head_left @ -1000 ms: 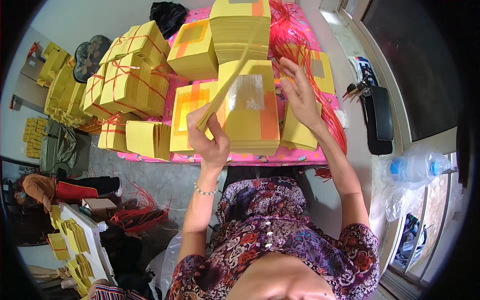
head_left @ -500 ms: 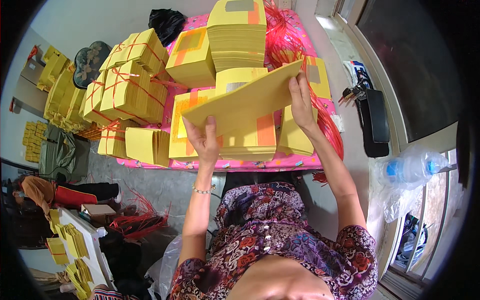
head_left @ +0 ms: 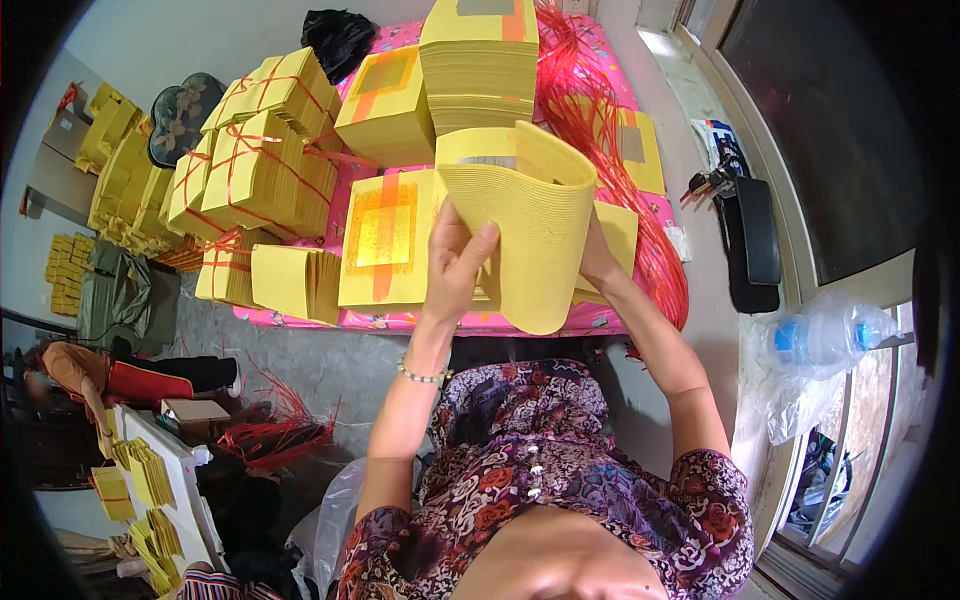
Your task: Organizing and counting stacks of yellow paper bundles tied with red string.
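Observation:
Between my two hands a bundle of yellow paper sheets (head_left: 540, 240) is bent into a curve, with its fanned edges along the top left. My left hand (head_left: 460, 262) grips its left side, thumb on the front face. On the other side my right hand (head_left: 597, 250) holds the bundle, its fingers mostly hidden behind the paper. Just left lies a paper stack with an orange-and-gold square (head_left: 385, 240). Behind the bundle rises a tall yellow paper stack (head_left: 478, 75), and another yellow stack (head_left: 615, 235) shows past my right hand.
Bundles tied with red strips (head_left: 255, 170) stand at the left of the pink-covered table (head_left: 400, 320). Loose red plastic strips (head_left: 655, 250) run down its right side. A window ledge holds a black case (head_left: 760, 235). At far left a person (head_left: 75, 375) works by a white table (head_left: 185, 470).
The sheets went from a flat, tilted slab to a curved bundle. My hands moved closer together, the left one shifting right and up, the right one lower behind the paper.

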The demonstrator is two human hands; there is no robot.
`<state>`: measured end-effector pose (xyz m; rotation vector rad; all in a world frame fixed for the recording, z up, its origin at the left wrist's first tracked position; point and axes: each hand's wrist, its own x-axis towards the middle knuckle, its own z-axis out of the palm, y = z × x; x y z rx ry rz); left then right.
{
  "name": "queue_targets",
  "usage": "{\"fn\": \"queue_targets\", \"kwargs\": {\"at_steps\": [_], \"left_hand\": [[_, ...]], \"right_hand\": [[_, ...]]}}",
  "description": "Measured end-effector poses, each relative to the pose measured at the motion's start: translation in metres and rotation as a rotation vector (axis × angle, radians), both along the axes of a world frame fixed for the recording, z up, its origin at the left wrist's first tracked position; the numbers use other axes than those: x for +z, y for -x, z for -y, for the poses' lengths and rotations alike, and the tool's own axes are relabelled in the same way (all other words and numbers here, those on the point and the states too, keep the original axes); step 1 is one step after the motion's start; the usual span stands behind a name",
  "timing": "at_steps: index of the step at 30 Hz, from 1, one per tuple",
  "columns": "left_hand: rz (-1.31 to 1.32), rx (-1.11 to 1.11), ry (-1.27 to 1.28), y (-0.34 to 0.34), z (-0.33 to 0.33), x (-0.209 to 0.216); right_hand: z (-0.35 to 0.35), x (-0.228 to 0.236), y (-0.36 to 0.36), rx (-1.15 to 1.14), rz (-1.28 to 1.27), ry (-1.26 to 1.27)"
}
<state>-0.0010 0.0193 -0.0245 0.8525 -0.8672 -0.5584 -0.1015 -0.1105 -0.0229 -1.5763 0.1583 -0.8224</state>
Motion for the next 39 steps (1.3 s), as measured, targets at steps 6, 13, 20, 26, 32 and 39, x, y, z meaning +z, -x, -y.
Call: {"fn": "queue_targets", "kwargs": {"at_steps": [6, 13, 20, 26, 32, 39], "left_hand": [[-0.085, -0.257, -0.040, 0.002, 0.004, -0.002], [-0.047, -0.023, -0.103, 0.002, 0.006, 0.015], [0.044, 0.068, -0.212, 0.001, 0.013, 0.013], [-0.006, 0.099, -0.207, -0.001, 0.012, 0.016], [-0.126, -0.092, -0.281, -0.009, 0.015, 0.000], [-0.160, -0.120, -0.276, -0.004, 0.013, 0.003]], "right_hand": [[-0.009, -0.002, 0.015, 0.126, -0.036, 0.086], [0.015, 0.003, 0.026, 0.149, 0.054, -0.373], [-0.006, 0.010, 0.027, -0.068, -0.036, 0.020], [0.004, 0.006, 0.030, -0.002, -0.084, -0.158], [0.004, 0.009, 0.031, 0.025, -0.108, -0.272], [0.005, 0.002, 0.033, 0.013, -0.123, -0.226]]}}
